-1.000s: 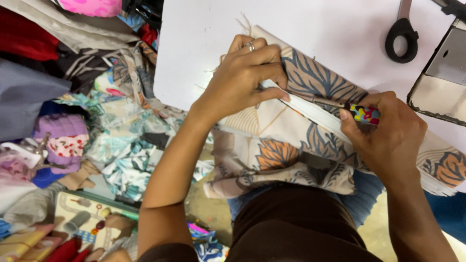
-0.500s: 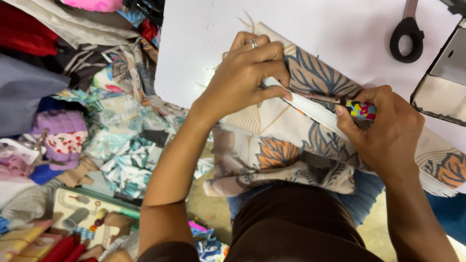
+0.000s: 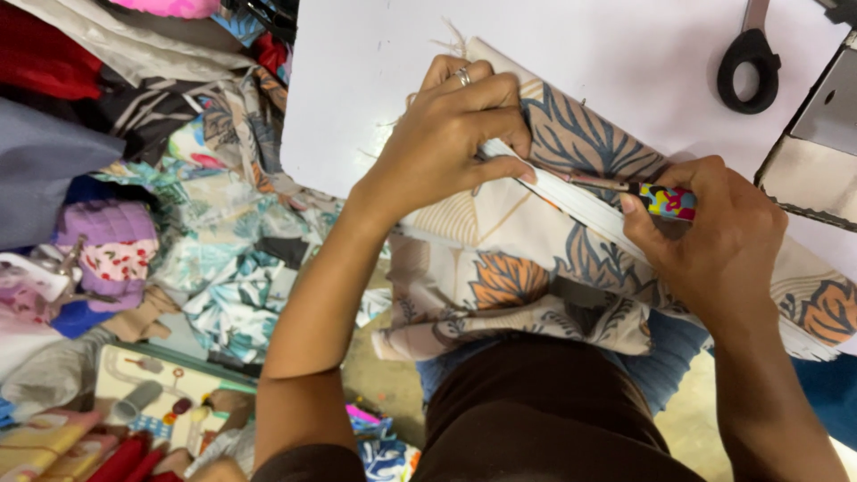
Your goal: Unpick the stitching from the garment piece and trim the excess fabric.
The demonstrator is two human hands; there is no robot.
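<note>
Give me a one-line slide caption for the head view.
Left hand pins a white strip on leaf-print fabric while the right hand works a small multicoloured-handled tool along it.

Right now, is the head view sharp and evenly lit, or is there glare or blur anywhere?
Head view: sharp on the left hand, right hand and patterned fabric; soft, even light; the white table is bright but not blown out; only faint shadows under the hands; no evident motion blur.

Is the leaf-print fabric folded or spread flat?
Folded: the fabric is doubled along a white edge pinned by the left hand, with bunched layers hanging off the table.
</note>
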